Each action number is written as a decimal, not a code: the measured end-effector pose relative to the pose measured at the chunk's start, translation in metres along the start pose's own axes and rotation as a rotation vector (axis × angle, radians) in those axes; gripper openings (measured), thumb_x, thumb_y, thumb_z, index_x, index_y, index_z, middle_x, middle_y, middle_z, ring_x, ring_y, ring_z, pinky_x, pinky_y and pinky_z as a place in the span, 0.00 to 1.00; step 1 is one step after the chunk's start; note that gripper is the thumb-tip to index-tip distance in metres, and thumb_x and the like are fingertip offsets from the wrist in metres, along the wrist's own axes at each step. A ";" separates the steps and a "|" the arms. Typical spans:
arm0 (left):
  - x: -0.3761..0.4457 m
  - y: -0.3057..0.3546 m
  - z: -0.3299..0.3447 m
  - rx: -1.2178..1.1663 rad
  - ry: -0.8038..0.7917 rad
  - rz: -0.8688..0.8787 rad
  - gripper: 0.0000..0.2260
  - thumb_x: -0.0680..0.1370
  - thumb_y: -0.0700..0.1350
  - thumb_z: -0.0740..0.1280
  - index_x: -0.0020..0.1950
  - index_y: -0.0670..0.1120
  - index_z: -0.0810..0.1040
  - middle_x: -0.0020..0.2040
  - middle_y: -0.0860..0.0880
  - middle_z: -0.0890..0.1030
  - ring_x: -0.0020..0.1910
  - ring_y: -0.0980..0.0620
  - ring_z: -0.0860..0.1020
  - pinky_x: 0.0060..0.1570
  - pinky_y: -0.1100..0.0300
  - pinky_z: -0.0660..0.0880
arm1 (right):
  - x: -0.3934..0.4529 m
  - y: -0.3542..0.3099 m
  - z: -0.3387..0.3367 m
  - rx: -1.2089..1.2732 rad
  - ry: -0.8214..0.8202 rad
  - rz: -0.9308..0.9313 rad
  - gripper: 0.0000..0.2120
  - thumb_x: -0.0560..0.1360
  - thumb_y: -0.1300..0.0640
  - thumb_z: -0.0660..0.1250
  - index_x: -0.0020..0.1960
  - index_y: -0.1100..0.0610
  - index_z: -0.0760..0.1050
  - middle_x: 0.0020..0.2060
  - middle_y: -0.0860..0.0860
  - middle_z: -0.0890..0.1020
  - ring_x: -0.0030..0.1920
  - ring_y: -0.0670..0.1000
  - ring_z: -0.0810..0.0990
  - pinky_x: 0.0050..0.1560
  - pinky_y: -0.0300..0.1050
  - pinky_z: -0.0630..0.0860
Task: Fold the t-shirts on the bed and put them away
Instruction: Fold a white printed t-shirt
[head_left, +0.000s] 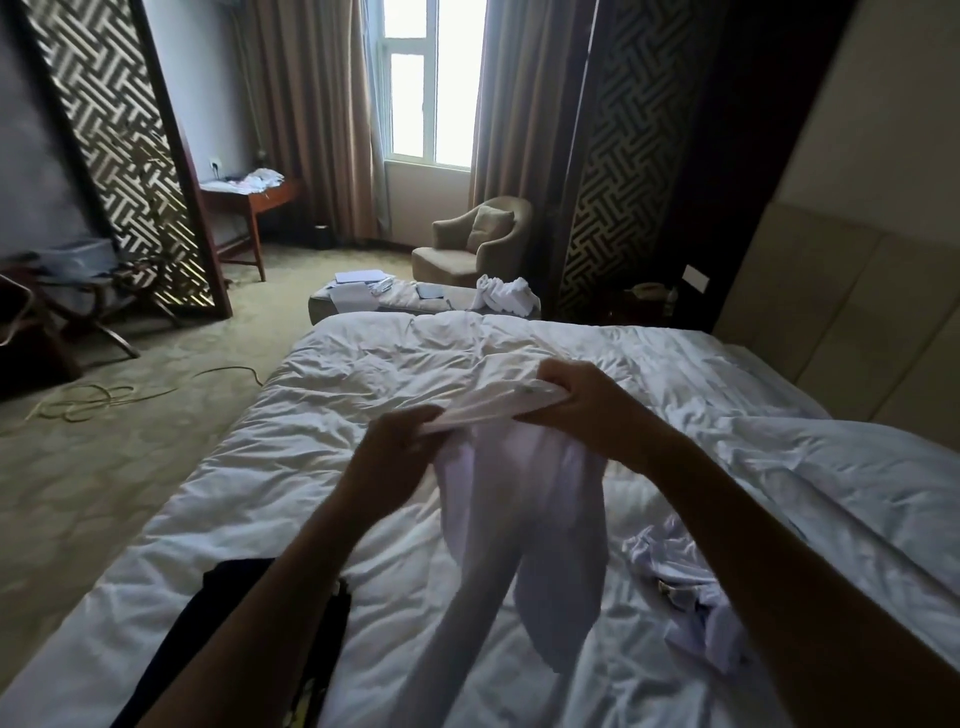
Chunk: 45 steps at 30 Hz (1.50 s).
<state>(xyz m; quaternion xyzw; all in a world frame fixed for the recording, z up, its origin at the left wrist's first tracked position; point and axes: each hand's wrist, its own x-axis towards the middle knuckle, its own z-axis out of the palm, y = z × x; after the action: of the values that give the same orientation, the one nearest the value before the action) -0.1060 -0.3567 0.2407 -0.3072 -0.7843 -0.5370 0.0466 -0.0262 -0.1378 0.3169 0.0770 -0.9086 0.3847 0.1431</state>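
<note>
Two hands (493, 421) hold one white t-shirt (519, 493).

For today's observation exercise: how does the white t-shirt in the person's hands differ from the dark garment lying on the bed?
The white t-shirt hangs in the air, gripped by the left hand and the right hand; the dark garment lies untouched on the bed. One is pale, the other nearly black. Both are unfolded.
</note>
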 end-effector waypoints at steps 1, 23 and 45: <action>0.000 0.001 -0.006 -0.061 0.023 -0.012 0.14 0.69 0.58 0.65 0.45 0.51 0.83 0.39 0.53 0.85 0.40 0.56 0.81 0.48 0.48 0.79 | -0.006 0.003 -0.007 -0.009 -0.034 0.033 0.16 0.71 0.56 0.77 0.37 0.60 0.71 0.32 0.49 0.72 0.33 0.42 0.67 0.34 0.36 0.65; -0.044 0.032 -0.053 -0.148 0.072 -0.012 0.09 0.73 0.49 0.67 0.50 0.56 0.85 0.48 0.58 0.85 0.48 0.61 0.80 0.52 0.61 0.76 | -0.109 0.009 -0.032 0.397 0.041 0.345 0.03 0.74 0.69 0.70 0.44 0.63 0.77 0.35 0.52 0.81 0.37 0.47 0.80 0.38 0.38 0.77; -0.122 0.103 -0.039 -0.073 0.130 -0.033 0.21 0.74 0.56 0.63 0.41 0.35 0.76 0.35 0.45 0.74 0.37 0.51 0.70 0.39 0.54 0.66 | -0.180 -0.030 -0.063 0.664 0.136 0.259 0.17 0.77 0.71 0.60 0.45 0.56 0.85 0.38 0.50 0.86 0.37 0.45 0.84 0.35 0.36 0.79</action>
<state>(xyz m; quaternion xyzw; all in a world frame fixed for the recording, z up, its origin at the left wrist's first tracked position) 0.0374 -0.4190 0.2915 -0.2600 -0.7645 -0.5848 0.0774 0.1648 -0.1077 0.3216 -0.0223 -0.7250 0.6778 0.1205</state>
